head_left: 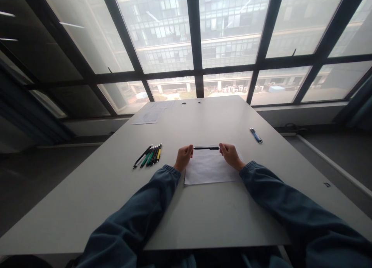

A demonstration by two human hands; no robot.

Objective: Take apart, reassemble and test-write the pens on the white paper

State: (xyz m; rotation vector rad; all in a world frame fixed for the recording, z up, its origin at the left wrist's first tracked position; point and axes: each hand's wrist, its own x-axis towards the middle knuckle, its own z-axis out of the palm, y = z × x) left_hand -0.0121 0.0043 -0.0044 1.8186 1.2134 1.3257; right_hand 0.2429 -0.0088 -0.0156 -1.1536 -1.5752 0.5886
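Note:
A slim black pen [205, 148] is held level between my two hands, over the far part of a white sheet of paper [211, 169]. My left hand [184, 157] pinches one end of the pen, beside the paper's left edge. At the other end, my right hand [230, 154] is closed on it, near the paper's right side. Fingers cover both tips of the pen. To the left of my left hand lies a group of several pens [149, 155], black, green and yellow, side by side on the white table.
Blue pens [256, 135] lie on the right of the white table [186, 217]. Printed sheets [149, 114] rest at its far left. A small dark item [327, 184] sits near the right edge. Large windows [226, 27] stand beyond the table.

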